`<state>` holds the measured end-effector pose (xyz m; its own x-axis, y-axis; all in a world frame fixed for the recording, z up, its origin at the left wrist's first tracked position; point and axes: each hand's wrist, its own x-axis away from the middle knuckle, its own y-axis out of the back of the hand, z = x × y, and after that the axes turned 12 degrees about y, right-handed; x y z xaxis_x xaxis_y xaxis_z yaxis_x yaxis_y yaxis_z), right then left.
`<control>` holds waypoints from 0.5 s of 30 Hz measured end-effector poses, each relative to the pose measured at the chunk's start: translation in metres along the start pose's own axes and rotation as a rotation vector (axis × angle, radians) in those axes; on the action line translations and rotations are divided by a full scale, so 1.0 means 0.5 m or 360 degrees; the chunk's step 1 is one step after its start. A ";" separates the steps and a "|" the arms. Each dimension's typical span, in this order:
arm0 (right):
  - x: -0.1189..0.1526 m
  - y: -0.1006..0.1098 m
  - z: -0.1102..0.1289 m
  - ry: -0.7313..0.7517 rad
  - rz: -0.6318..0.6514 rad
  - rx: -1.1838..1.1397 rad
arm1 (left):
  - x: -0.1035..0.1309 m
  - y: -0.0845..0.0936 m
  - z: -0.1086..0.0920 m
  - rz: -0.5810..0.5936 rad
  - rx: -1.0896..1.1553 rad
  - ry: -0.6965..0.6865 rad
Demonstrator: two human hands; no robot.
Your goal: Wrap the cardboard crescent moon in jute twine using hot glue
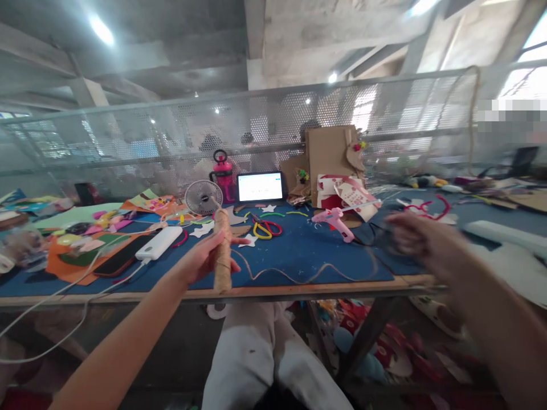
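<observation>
Twine trails across the blue worktop from the upright, twine-wrapped stick gripped in the left hand, its long axis vertical, while the blurred right hand, grip unreadable, hovers well right near the glue gun.

I see the twine roll in my left hand at table edge, power bank at 9 o'clock, fan at 12, glue gun at 2.

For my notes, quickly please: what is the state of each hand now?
Left hand: closed around an upright twine-wrapped stick.
Right hand: motion-blurred above the table edge; cannot be told.
</observation>
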<state>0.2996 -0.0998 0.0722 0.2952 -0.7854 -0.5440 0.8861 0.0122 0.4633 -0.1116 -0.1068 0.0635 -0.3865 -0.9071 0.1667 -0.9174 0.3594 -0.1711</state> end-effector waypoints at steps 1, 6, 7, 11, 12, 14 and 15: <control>-0.013 -0.049 -0.001 -0.0021 0.0047 -0.0091 | -0.009 -0.023 0.002 0.0059 -0.0020 -0.0021; -0.067 -0.280 0.025 0.0000 0.0614 -0.0462 | -0.037 -0.101 0.017 0.0361 -0.0144 -0.0106; -0.073 -0.304 0.028 0.0034 0.0725 -0.0516 | -0.036 -0.107 0.020 0.0410 -0.0175 -0.0112; -0.086 -0.316 0.025 0.0059 0.0949 -0.0635 | -0.013 -0.104 0.019 0.0578 -0.0326 -0.0077; -0.088 -0.306 0.023 0.0048 0.0936 -0.0644 | -0.004 -0.101 0.016 0.0615 -0.0414 -0.0033; -0.096 -0.284 0.020 0.0032 0.0875 -0.0637 | 0.012 -0.095 0.012 0.0610 -0.0708 0.0019; -0.101 -0.273 0.021 0.0035 0.0843 -0.0622 | 0.019 -0.094 0.011 0.0549 -0.0898 -0.0007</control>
<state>0.1600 -0.0680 0.0438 0.7305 -0.5986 -0.3287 0.6823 0.6207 0.3862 -0.0717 -0.1334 0.0677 -0.6680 -0.7197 0.1891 -0.6505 0.6882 0.3214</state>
